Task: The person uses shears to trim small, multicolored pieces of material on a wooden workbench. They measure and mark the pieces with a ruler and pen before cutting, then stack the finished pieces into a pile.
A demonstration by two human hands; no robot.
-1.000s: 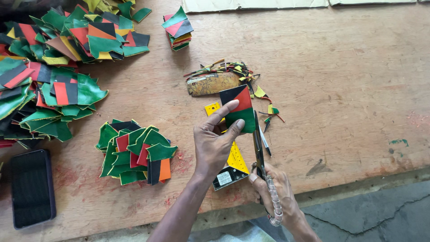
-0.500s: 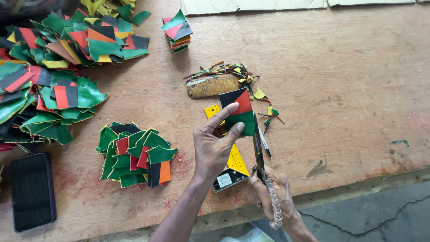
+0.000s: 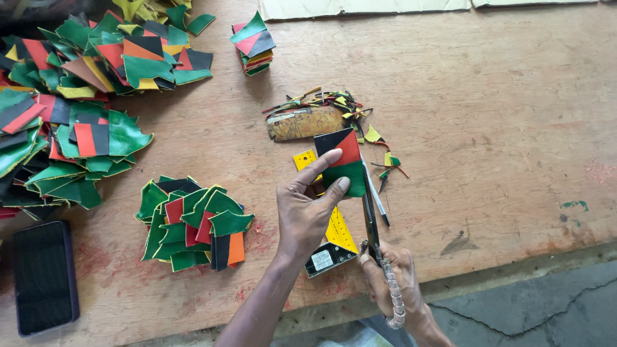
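Far left, a black phone (image 3: 45, 276) lying flat on the wooden desk (image 3: 501, 115). Above it, a big sprawl of green, red, black and yellow offcuts (image 3: 77, 109). Further right, a smaller heap of trimmed pieces (image 3: 193, 222), mostly green with red and orange showing. Up top, a neat little stack of patches (image 3: 254, 44) standing apart. Centre now: left hand (image 3: 308, 209) raised off the desk, thumb and forefinger pinching a patch (image 3: 344, 164) of black, red and green, held upright just over a yellow ruler (image 3: 331, 215). Behind it, a brown mottled pouch (image 3: 305, 122) ringed by thin coloured trimmings (image 3: 347, 106). Right beside the patch, scissors (image 3: 371, 218), blades pointing away along its right edge, touching or just beside it, cannot tell which. Right hand (image 3: 395, 283) closed around the scissor handles, near the desk's front edge.
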